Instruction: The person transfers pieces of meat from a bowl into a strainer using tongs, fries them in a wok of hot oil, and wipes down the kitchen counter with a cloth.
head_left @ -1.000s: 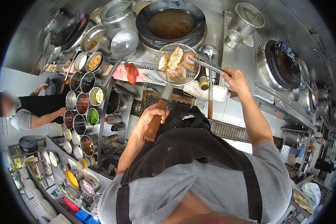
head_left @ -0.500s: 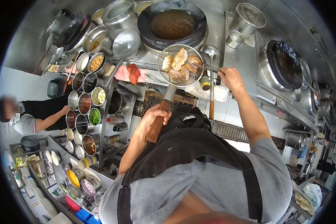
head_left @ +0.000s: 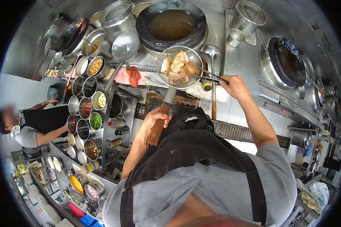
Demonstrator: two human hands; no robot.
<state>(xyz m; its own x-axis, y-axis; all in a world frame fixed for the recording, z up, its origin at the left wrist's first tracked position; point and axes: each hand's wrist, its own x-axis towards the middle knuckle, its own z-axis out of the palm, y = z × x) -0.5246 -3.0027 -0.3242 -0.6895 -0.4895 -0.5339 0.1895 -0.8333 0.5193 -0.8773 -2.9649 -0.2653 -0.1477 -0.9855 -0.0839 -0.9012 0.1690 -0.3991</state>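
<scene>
My left hand (head_left: 154, 123) is wrapped round the brown wooden handle of a wire mesh strainer (head_left: 168, 99). Several browned chunks of meat (head_left: 178, 62) lie in the strainer's bowl, just in front of the wok's near edge. From the right, my right hand (head_left: 235, 86) grips slim metal tongs (head_left: 212, 75), whose two arms are spread at the meat. Whether the tips pinch a piece is hard to make out. Behind the strainer sits a black wok (head_left: 142, 20) with dark brown liquid in it.
A ladle (head_left: 213, 64) lies right of the strainer, beside a small bottle (head_left: 207, 85). Perforated skimmer (head_left: 125, 46), red cloth (head_left: 133, 76) and several ingredient pots (head_left: 85, 107) are on the left. Another person (head_left: 30, 130) stands at far left. A second wok (head_left: 290, 64) is at right.
The tongs' arms have spread wider and shifted lower at the meat, and the pieces have moved slightly in the strainer. The other person has reached an arm toward a dark container.
</scene>
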